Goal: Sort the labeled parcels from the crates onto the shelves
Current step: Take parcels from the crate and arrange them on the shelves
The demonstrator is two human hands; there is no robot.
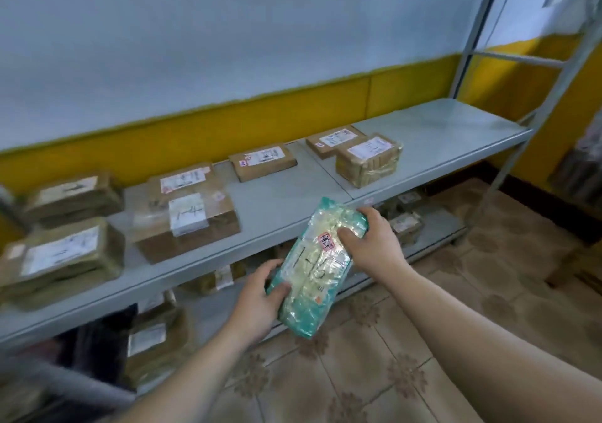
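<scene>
I hold a green and white taped parcel [317,269] with handwritten numbers and a small red sticker, in front of the grey metal shelf [280,207]. My left hand [257,298] grips its lower left edge, thumb on top. My right hand [371,240] grips its upper right end, thumb across the face. The parcel hangs in the air just before the shelf's front edge. Several brown labeled parcels lie on the shelf, among them one marked with a white label [187,223] and a taped one [368,160] at the right.
A lower shelf [433,227] holds more brown parcels, partly hidden. The right part of the upper shelf [456,132] is bare. A grey upright post [475,31] and a slanted brace [553,86] stand at the right end. The floor [374,357] is patterned tile.
</scene>
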